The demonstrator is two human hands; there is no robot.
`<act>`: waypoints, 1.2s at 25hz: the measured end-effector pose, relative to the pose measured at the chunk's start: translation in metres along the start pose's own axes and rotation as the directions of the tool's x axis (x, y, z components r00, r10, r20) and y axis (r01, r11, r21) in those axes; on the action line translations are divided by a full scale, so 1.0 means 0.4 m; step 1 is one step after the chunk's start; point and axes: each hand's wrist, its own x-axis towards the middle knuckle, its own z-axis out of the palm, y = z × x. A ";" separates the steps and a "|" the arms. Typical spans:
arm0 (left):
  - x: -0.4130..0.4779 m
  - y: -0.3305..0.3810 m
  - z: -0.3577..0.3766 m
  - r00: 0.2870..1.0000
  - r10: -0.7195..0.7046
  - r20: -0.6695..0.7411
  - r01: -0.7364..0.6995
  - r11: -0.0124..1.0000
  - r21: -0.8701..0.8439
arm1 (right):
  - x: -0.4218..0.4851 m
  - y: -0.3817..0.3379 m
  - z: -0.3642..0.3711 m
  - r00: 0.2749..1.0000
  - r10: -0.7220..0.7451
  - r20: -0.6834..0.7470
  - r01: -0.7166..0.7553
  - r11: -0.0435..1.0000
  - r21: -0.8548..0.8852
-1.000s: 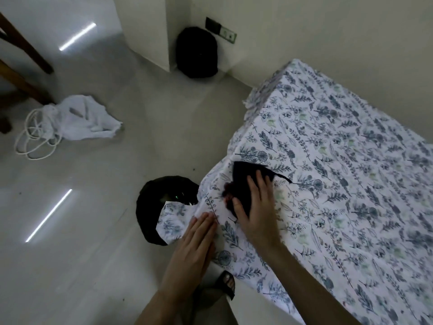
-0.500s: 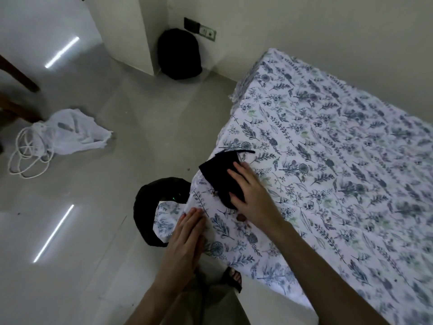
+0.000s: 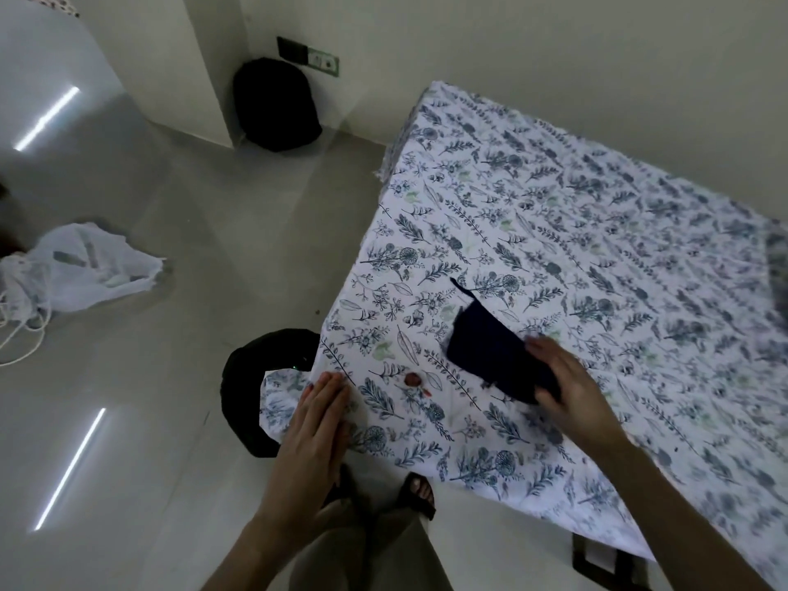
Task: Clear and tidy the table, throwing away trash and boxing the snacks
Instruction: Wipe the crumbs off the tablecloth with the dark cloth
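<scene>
**Cloth on the table corner**

I see the right hand (image 3: pixel 567 390) gripping a dark cloth (image 3: pixel 490 351) on the table (image 3: pixel 597 232), inward from its near-left corner. The left hand (image 3: pixel 317 424) lies flat, fingers loose, on that corner. Between them sit reddish bits (image 3: pixel 412 379), possibly crumbs. A black bin (image 3: pixel 247 390) stands below the corner.

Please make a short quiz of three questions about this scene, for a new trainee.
1. True or false: the right hand holds a dark cloth.
2. Where does the left hand rest? A) on the floor B) flat at the tablecloth corner C) inside the bin
3. What lies on the tablecloth between the two hands?

Key
1. True
2. B
3. A small reddish-brown crumb, with the black bin below the table corner.
</scene>
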 end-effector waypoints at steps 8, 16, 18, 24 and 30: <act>0.013 -0.006 -0.022 0.997 0.075 0.017 -0.077 0.995 0.071 | -0.117 -0.170 0.142 0.926 0.331 -0.181 -0.334 0.943 0.015; -0.033 -0.011 -0.045 0.998 0.019 0.056 -0.023 0.997 0.075 | 0.064 -0.441 0.251 0.980 0.111 -0.168 -0.103 0.993 0.055; -0.063 -0.021 -0.053 0.998 0.007 0.066 -0.013 0.996 0.083 | 0.110 -0.491 0.271 0.990 0.030 -0.140 -0.027 0.999 0.024; -0.052 -0.023 -0.063 0.998 -0.019 0.059 0.013 0.995 0.100 | 0.161 -0.490 0.262 0.997 -0.019 -0.074 0.028 0.993 0.114; -0.054 -0.031 -0.062 0.999 0.009 0.032 -0.012 0.997 0.082 | 0.095 -0.323 0.175 0.998 -0.063 -0.014 0.063 0.997 0.048</act>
